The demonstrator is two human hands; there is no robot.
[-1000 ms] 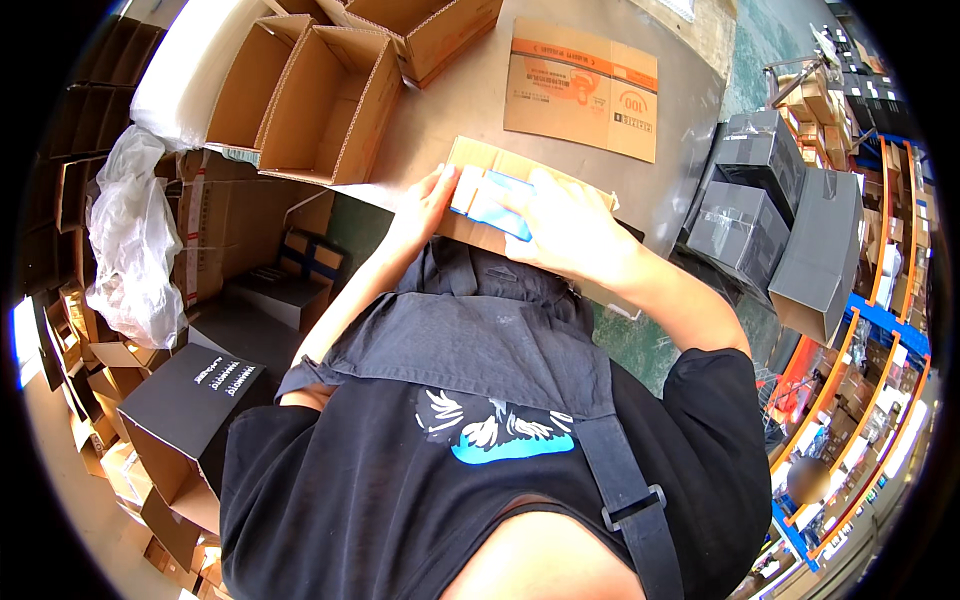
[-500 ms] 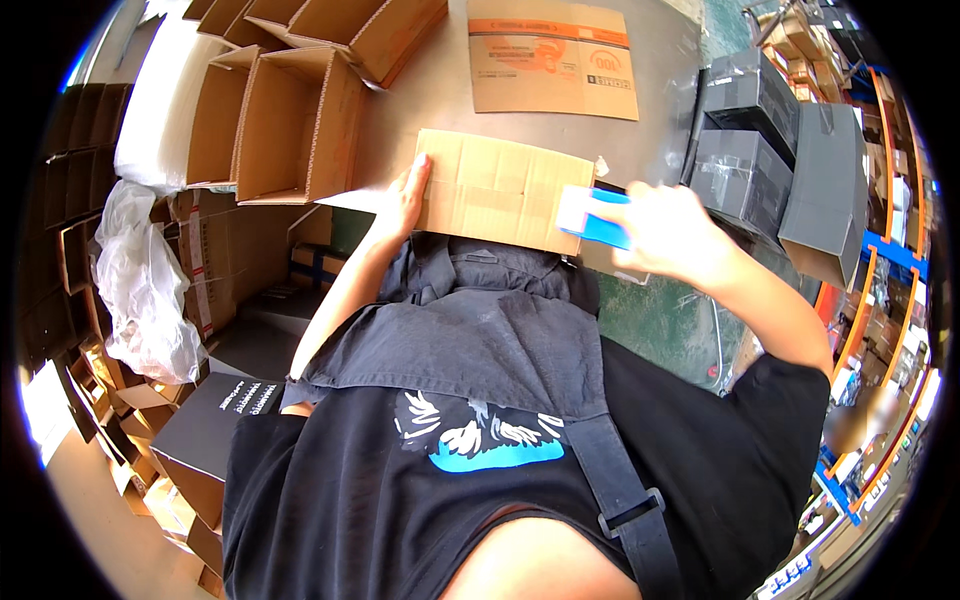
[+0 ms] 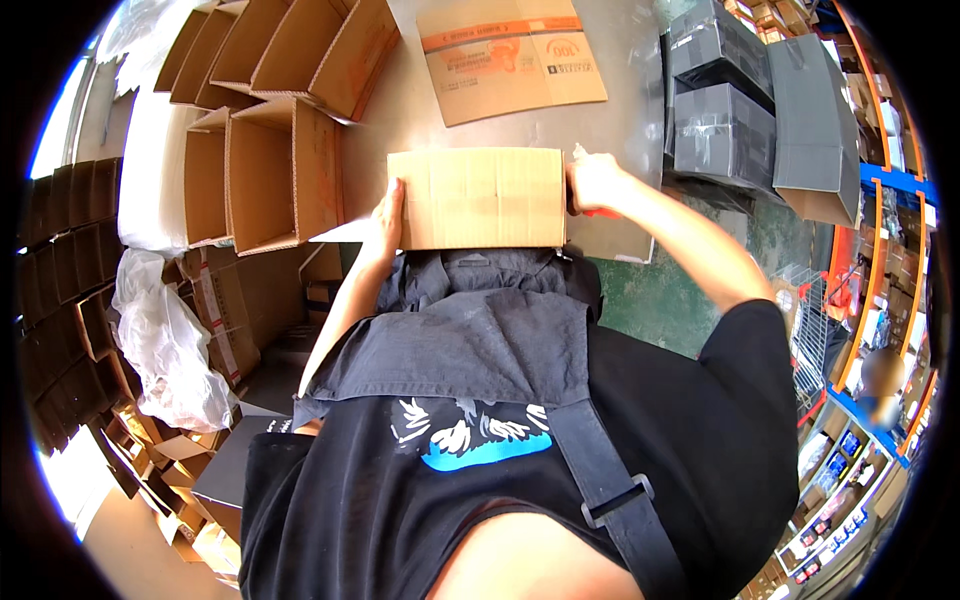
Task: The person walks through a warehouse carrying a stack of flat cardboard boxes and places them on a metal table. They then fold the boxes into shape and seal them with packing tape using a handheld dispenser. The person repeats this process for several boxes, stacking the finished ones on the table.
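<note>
A plain cardboard box (image 3: 482, 200) sits near my body at the table's near edge, its long face toward me. My left hand (image 3: 383, 225) holds its left end, fingers along the side. Just past the right end, my right hand (image 3: 597, 185) is closed. A dark bit and a red edge show around its fingers, but what it grips is mostly hidden. Beyond the box lies a flat printed cardboard sheet (image 3: 515, 85) with an orange band.
Several open cardboard boxes (image 3: 265, 175) stand at the left, above a clear plastic bag (image 3: 170, 340). Dark taped boxes (image 3: 722, 135) and an open grey box (image 3: 815, 130) are at the right. Farther right are shelves with orange uprights (image 3: 885, 240) and a wire basket (image 3: 805, 335).
The blue and white thing in my right hand no longer shows. That hand has come closer to the box's right end. The box, tilted before, now lies level. The whole view has shifted.
</note>
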